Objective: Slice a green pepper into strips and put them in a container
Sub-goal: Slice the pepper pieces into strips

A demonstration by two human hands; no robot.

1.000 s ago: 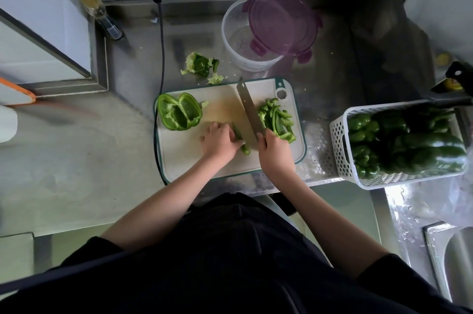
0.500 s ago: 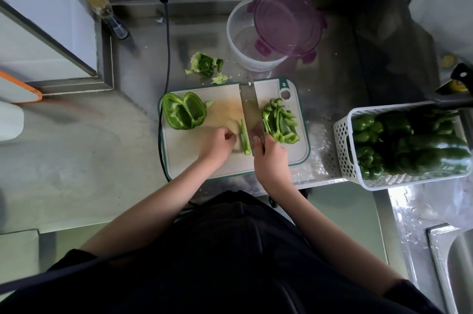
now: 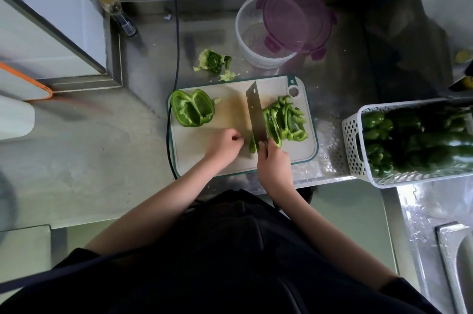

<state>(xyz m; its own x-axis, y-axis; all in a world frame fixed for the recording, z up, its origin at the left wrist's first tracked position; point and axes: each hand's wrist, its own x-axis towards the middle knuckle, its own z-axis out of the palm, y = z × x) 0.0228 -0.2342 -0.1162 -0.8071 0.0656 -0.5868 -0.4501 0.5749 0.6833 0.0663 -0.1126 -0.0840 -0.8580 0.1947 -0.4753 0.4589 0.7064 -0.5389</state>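
On the white cutting board [image 3: 204, 160] my right hand [image 3: 273, 162] grips a cleaver [image 3: 256, 116], its blade standing on the board. A last thin pepper strip [image 3: 253, 145] lies just left of the blade. My left hand [image 3: 224, 146] rests on the board a little left of that strip, fingers curled and holding nothing. A pile of cut strips [image 3: 284, 119] lies right of the blade. An opened pepper half [image 3: 192, 108] sits at the board's far left. Behind the board stands a clear round container [image 3: 252, 40] with its purple lid [image 3: 294, 19] leaning on the rim.
Pepper core and scraps [image 3: 213, 63] lie on the steel counter behind the board. A white basket [image 3: 352, 139] of whole peppers stands at the right. A black cable [image 3: 176, 40] runs down the board's left side. A bottle [image 3: 115, 10] stands at the back left, a sink [image 3: 458, 262] at the lower right.
My left hand has drawn back to the left, off the pepper piece. The cleaver has shifted right, pushing cut strips toward the pile; one thin strip remains beside the blade.
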